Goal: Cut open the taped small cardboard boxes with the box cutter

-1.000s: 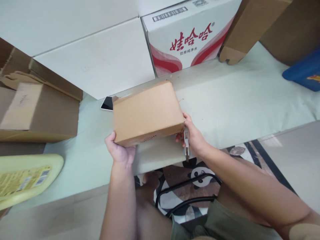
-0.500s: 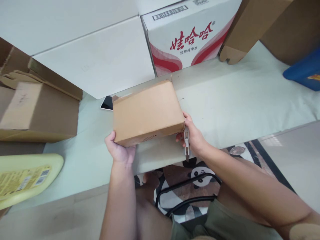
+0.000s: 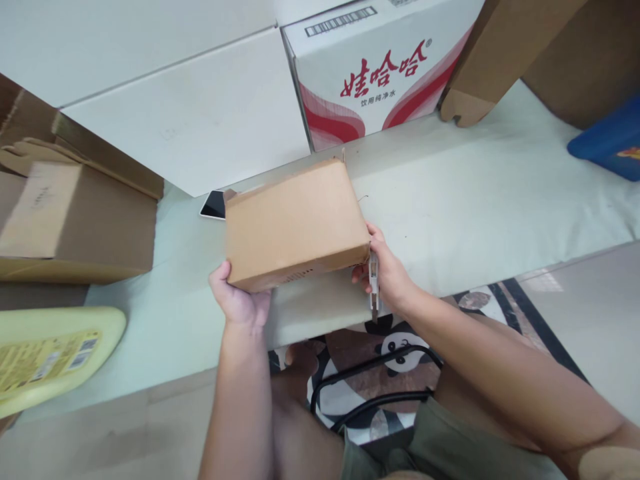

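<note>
Between my two hands is a brown cardboard box [image 3: 295,223], tilted, with its near side turned toward me and some dark print along it. My left hand [image 3: 240,297] grips the near left corner, thumb on the side and fingers underneath. At the near right corner, my right hand [image 3: 387,270] touches the box and also holds a pale utility knife [image 3: 374,280], which points down toward me. Some of the right fingers are hidden behind the knife and the box. A phone [image 3: 213,205] with a dark screen lies partly behind the box's left end.
White cartons [image 3: 200,120] and a red-and-white water carton [image 3: 375,87] line the back of the cloth-covered table [image 3: 450,220]. Brown boxes [image 3: 110,213] and a yellow bottle [image 3: 60,353] are at left. On the right are a cardboard piece [image 3: 500,60] and a blue container [image 3: 607,147].
</note>
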A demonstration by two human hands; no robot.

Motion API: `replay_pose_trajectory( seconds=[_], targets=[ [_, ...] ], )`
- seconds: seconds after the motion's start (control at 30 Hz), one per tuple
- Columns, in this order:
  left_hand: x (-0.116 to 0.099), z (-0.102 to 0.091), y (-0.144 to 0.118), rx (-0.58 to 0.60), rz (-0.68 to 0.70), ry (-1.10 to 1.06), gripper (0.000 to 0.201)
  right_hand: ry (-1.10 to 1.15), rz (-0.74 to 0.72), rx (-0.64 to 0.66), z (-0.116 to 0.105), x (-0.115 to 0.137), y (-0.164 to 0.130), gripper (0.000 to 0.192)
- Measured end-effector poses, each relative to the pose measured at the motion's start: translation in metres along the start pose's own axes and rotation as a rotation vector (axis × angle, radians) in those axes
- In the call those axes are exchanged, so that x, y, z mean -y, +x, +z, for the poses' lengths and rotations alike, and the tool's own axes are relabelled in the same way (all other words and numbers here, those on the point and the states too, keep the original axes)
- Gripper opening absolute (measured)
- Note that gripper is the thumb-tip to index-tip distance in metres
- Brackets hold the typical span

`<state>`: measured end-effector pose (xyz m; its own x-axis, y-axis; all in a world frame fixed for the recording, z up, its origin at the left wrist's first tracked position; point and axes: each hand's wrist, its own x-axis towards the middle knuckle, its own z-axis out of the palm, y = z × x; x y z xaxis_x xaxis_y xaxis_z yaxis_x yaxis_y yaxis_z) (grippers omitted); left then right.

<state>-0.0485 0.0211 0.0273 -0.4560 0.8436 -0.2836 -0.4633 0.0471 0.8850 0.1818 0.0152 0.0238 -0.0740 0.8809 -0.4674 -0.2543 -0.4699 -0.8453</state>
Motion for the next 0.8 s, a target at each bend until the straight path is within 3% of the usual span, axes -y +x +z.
replay_pose_trajectory(
  seconds=[0.4,0.8],
  targets=[
    [0.0001,0.0036,-0.001,-0.027,0.007,0.005,0.049,0.034,-0.012,-0.009,-0.0021,-0.0055,0.0006,0.062],
    [0.0,0.0016,-0.0018,-0.006,0.006,0.002,0.047,0.0,-0.016,-0.041,0.0007,-0.0038,0.0003,0.069]
  ],
)
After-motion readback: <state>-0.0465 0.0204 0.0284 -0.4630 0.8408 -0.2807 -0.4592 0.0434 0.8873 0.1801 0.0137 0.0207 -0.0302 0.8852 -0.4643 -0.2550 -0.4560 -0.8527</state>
